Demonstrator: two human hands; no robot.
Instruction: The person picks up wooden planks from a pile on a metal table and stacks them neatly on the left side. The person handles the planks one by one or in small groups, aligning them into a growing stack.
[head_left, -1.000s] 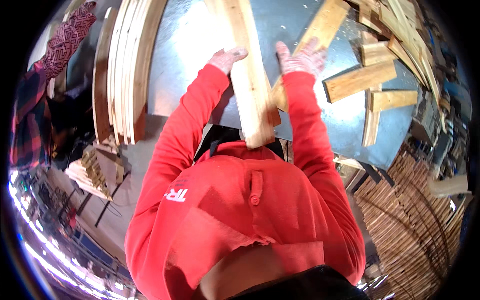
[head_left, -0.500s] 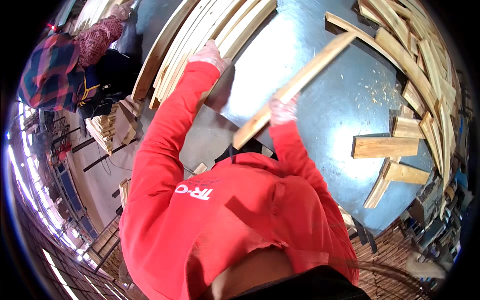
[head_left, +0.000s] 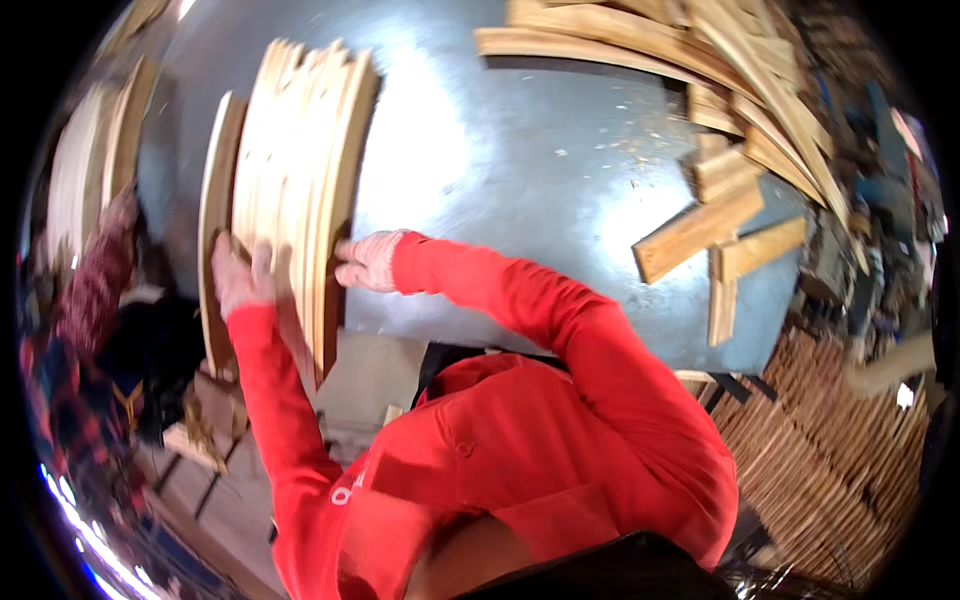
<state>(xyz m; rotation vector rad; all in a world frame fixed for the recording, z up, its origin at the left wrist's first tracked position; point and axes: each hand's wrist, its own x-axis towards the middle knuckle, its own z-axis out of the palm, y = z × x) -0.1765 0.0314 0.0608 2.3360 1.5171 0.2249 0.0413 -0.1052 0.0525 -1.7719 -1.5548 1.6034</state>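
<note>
A row of pale wooden boards (head_left: 290, 150) stands side by side on the grey metal table (head_left: 420, 200), ahead and left of me. Apart from its left side, across a narrow gap, is a single wooden board (head_left: 217, 180). My left hand (head_left: 242, 278), in a light glove, is at the near part of that gap, its thumb and fingers spread between the single board and the row. From the right, the fingertips of my gloved right hand (head_left: 370, 262) press on the outer side of the row's last board, fingers extended rather than wrapped round it.
Long boards lie in a loose pile (head_left: 640, 40) at the far right. Short wooden pieces (head_left: 700, 232) and sawdust are nearer on the table. At the left, another person's sleeve (head_left: 95, 275) reaches toward more boards (head_left: 80, 170). Stacked wood (head_left: 820, 450) fills the lower right.
The board my right hand carried is no longer held up; that hand has moved left to the row's side. My left hand has come round to the row's left side. The view has turned.
</note>
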